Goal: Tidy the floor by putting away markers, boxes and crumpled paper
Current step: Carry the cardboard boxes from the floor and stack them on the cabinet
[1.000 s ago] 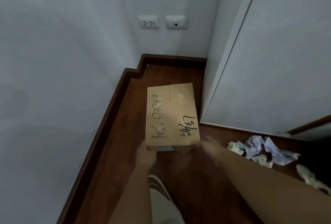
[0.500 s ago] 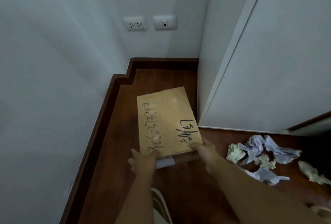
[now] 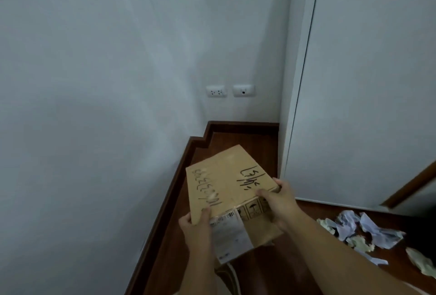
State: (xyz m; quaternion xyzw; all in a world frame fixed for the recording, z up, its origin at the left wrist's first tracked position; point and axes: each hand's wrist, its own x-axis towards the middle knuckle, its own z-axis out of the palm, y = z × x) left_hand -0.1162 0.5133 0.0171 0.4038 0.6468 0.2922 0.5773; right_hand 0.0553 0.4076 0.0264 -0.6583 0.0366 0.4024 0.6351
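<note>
A brown cardboard box (image 3: 224, 176) with black handwriting on top and a white shipping label on its near side is lifted off the dark wooden floor and tilted. My left hand (image 3: 195, 226) grips its near left corner, thumb on top. My right hand (image 3: 278, 202) grips the near right corner, thumb on the top face. A pile of crumpled paper (image 3: 358, 231), white, bluish and pale green, lies on the floor to the right of my right arm.
A white wall with a dark skirting board (image 3: 165, 202) runs along the left into a stepped corner. Two wall sockets (image 3: 230, 90) sit above the corner. A white cupboard door (image 3: 365, 94) stands on the right. A striped shoe (image 3: 226, 273) shows below the box.
The box has come up off the floor and toward me, turning so its labelled side shows. Both hands moved from its near edge to gripping its corners. The view has tilted up.
</note>
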